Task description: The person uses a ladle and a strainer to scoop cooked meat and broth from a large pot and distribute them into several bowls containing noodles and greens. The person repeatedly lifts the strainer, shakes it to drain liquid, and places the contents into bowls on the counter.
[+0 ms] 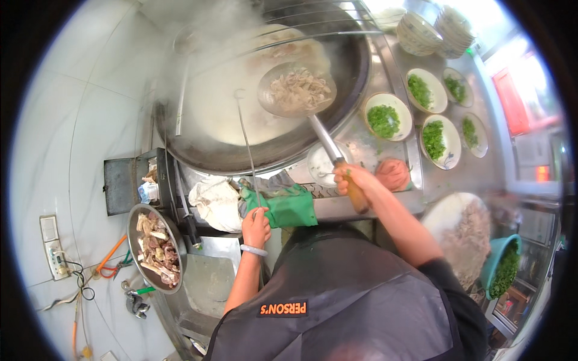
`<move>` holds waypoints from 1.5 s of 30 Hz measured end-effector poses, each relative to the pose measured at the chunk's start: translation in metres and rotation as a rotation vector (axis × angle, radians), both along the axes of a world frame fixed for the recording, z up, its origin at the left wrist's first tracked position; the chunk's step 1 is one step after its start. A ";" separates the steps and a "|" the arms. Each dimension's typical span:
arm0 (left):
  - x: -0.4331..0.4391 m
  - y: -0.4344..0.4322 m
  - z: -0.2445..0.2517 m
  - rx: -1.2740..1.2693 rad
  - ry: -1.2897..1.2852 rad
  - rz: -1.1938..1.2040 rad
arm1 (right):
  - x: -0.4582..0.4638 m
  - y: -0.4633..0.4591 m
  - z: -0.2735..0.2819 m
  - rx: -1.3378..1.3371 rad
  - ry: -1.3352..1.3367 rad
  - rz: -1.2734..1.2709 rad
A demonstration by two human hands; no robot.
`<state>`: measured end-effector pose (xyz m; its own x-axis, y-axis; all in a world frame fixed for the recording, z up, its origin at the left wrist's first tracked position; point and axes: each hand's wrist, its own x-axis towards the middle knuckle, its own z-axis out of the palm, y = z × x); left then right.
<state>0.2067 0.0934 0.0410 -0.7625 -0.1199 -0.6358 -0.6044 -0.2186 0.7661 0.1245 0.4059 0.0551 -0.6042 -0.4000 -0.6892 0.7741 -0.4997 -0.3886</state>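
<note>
My right hand (354,182) grips the wooden handle of a large metal strainer ladle (297,90). Its bowl, full of sliced meat (300,88), is above the pale broth (216,108) in a big steaming wok (289,155). My left hand (256,229) holds the lower end of a thin metal rod with a hooked tip (247,140), which reaches over the broth. A green cloth (293,207) and a white cloth (216,203) lie on the wok's near edge beside my left hand. A bowl of white powder or grains (321,164) stands just beyond my right hand; its exact content is unclear.
Bowls with chopped green herbs (383,116) and stacked bowls (417,34) stand at the right. A large pile of meat (469,239) and a turquoise basin of herbs (492,266) are nearer. At left are a metal bowl of bones (180,266) and an open metal box (121,186). Steam blurs the wok's far side.
</note>
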 end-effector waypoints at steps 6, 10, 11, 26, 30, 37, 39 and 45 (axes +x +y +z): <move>-0.019 -0.016 0.000 0.049 -0.026 -0.082 | 0.005 0.000 0.014 -0.082 -0.036 -0.050; -0.026 -0.029 0.004 0.048 0.020 -0.080 | 0.035 -0.017 0.024 0.207 0.086 0.005; -0.028 -0.034 0.005 0.055 0.027 -0.084 | 0.041 -0.024 0.024 0.176 0.096 0.006; -0.052 -0.096 0.003 0.031 0.084 -0.206 | 0.035 -0.077 -0.022 0.014 0.033 -0.109; -0.060 -0.103 0.001 0.036 0.087 -0.235 | 0.021 -0.077 -0.024 -0.132 0.046 -0.171; -0.051 -0.109 0.011 -0.007 0.084 -0.245 | 0.056 -0.074 -0.001 0.073 0.070 -0.084; -0.046 -0.108 0.012 -0.025 0.090 -0.270 | 0.038 -0.065 0.004 0.027 0.013 -0.132; -0.058 -0.102 0.013 -0.183 0.063 -0.441 | 0.041 -0.045 0.030 -0.094 -0.068 -0.206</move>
